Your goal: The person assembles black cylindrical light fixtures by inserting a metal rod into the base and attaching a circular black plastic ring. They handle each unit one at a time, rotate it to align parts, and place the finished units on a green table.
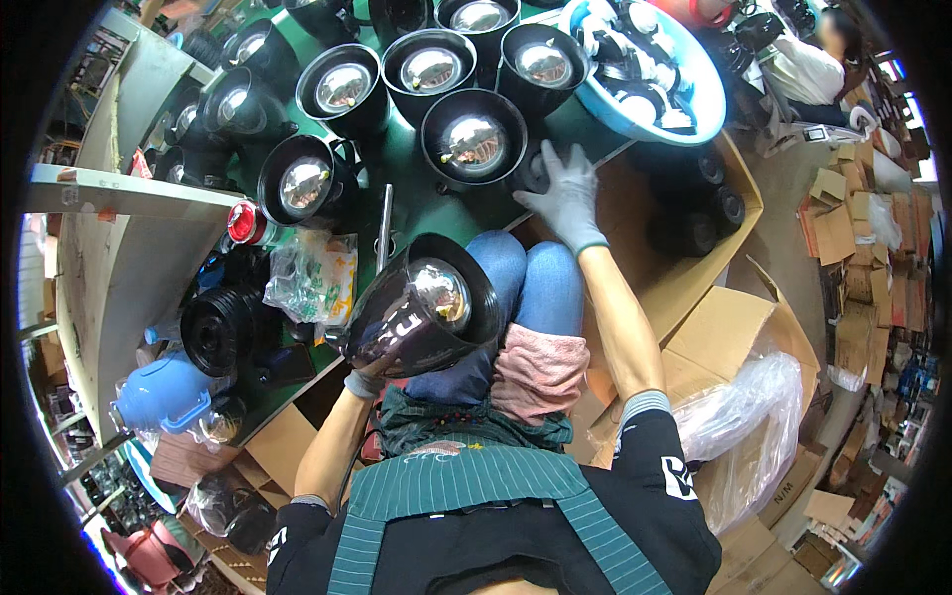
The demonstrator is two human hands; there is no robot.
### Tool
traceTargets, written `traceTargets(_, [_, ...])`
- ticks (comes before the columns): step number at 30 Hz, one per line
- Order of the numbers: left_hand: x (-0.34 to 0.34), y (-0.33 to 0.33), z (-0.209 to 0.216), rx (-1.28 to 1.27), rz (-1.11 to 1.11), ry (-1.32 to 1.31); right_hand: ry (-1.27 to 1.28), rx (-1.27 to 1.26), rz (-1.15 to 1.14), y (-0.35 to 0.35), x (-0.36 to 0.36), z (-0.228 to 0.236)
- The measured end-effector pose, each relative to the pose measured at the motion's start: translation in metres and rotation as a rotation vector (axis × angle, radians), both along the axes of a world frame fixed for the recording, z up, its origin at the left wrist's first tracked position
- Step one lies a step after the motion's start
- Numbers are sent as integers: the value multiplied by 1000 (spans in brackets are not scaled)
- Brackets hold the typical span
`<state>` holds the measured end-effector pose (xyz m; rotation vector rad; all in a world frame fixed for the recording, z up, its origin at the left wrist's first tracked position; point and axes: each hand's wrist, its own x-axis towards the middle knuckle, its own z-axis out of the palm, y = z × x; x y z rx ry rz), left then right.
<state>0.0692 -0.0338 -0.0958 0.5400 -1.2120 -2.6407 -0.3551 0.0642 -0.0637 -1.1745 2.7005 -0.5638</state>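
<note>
My left hand, in a grey glove, grips a black kettle-like pot body with a shiny metal inside, held tilted over my lap. My right hand, also gloved, reaches forward and rests on a small black round part at the edge of the green table. Several more black pot bodies with mirror-like bottoms stand on the table ahead.
A blue basin holds black and white parts at the back right. An open cardboard box with black round parts sits to my right. Plastic bags, a blue jug and a stack of black rings lie left. Another person works behind.
</note>
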Motion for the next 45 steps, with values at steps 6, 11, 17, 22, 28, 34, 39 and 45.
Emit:
traceTargets(6, [-15,-11,6,-487,-156,-18,-1118,-872,85,80,112,100])
traceTargets(11, [-13,-10,3,-497,-332,-66,-648,-634,430,113,158,116])
traceTargets(17, [-18,-7,35,-330,-525,-41,-459,-785,532,146,175,119])
traceTargets(22, [-20,0,46,-175,-616,-69,-428,-826,503,169,182,108])
traceTargets(28, [-5,-8,30,-189,-459,-20,-564,-888,342,182,196,110])
traceTargets(34, [-53,0,161,-1368,-19,-67,-869,-599,-28,199,205,88])
traceTargets(39, [-47,-4,189,-1751,-11,149,-837,-491,43,232,194,9])
traceTargets(45, [4,-23,66,92,51,-185,-432,-894,447,171,197,128])
